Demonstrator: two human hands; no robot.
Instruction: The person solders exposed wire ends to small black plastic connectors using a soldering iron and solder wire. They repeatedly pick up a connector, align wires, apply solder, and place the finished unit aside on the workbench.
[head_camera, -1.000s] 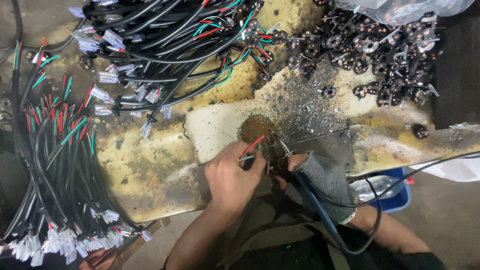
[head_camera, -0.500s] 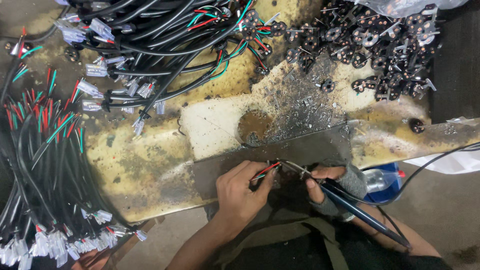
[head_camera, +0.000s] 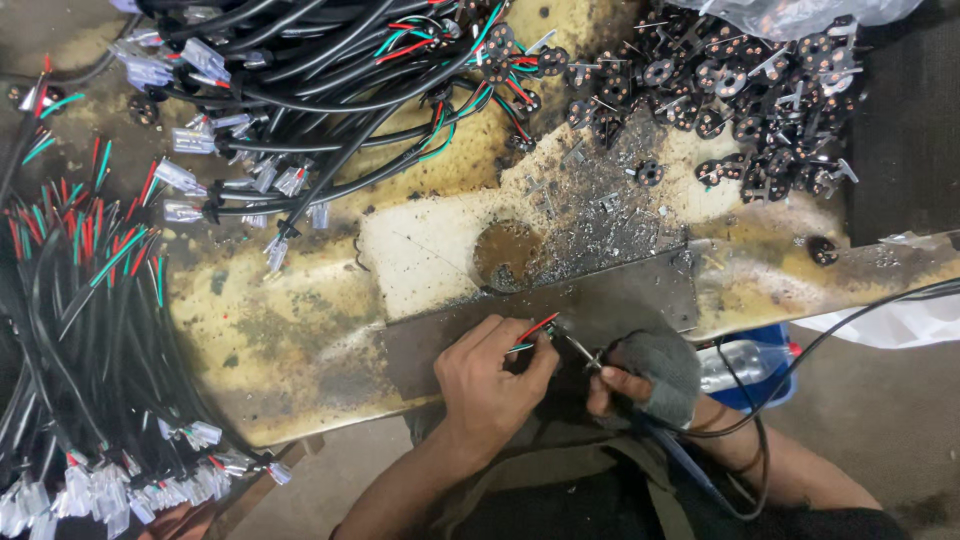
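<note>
Stained workbench (head_camera: 300, 330) | left hand (head_camera: 490, 385) pinches wires (head_camera: 535, 330) | right hand (head_camera: 645, 370) beside

You have one view only, from the camera on your head, so no second view shares any of the scene. It looks almost straight down onto the scorched yellow worktop (head_camera: 300, 330), from close enough that the worktop runs out of frame at the top and on both sides. Its near edge crosses the lower part of the picture, and below that edge you see your own lap and forearms reaching up into frame. Your left hand (head_camera: 490, 375) and your right hand (head_camera: 640, 375) sit low and just right of centre, at that near edge. The far part of the worktop lies along the top of the picture.
</note>
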